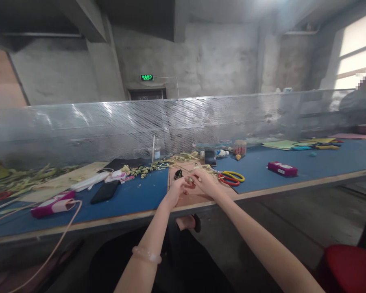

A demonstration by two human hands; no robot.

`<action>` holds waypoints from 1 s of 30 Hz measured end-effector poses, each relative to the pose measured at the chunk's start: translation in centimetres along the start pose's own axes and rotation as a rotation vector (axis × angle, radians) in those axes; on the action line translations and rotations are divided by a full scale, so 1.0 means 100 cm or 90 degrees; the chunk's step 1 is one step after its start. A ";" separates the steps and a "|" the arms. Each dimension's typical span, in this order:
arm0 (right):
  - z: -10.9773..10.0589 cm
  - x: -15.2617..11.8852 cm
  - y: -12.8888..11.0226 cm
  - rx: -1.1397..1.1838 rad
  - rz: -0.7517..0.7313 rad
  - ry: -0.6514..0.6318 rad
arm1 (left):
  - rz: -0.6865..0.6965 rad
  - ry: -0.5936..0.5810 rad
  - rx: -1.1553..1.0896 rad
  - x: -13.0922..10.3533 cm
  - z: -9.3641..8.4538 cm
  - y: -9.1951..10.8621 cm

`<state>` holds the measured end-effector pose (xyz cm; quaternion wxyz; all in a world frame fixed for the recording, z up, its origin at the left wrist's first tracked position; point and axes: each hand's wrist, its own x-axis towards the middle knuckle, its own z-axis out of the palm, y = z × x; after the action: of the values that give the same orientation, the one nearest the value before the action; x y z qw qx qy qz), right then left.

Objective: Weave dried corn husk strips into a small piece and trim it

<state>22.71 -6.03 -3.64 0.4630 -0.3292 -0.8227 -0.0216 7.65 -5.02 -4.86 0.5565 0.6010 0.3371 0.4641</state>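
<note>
My left hand (179, 191) and my right hand (203, 182) meet over a pinkish-brown board (198, 200) at the table's front edge. The fingers of both are closed in a pinch around a small pale green piece (190, 180), possibly of plant strip; its exact kind is too small to make out. A small black item (178, 174) lies on the board just beyond my left hand. To the right of my right hand rest red-handled scissors (230, 179) and yellow-handled scissors (238, 176). Dry, straw-like strips (187, 156) are strewn behind the hands.
On the blue table (143, 199) at left are a black phone (105, 192), a magenta box (53, 203) with a cable, and braided greenish pieces (144, 169). Another magenta box (282, 169) stands right. A perforated metal screen (125, 126) runs behind; a person (358, 99) is far right.
</note>
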 end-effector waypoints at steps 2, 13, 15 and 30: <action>0.003 -0.001 0.002 -0.029 -0.016 -0.001 | 0.021 -0.007 -0.026 -0.001 -0.001 -0.001; 0.010 -0.001 0.013 -0.089 -0.041 0.037 | 0.091 0.027 0.098 -0.004 -0.002 -0.006; 0.008 -0.001 0.011 -0.088 -0.024 0.069 | 0.088 0.049 0.093 -0.003 -0.003 -0.006; 0.013 -0.003 0.010 -0.126 0.020 0.020 | 0.198 0.299 0.012 0.005 -0.008 -0.012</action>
<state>22.43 -4.98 -4.85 0.4411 -0.3858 -0.8040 -0.1003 7.17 -4.08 -5.94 0.3799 0.5268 0.3647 0.6672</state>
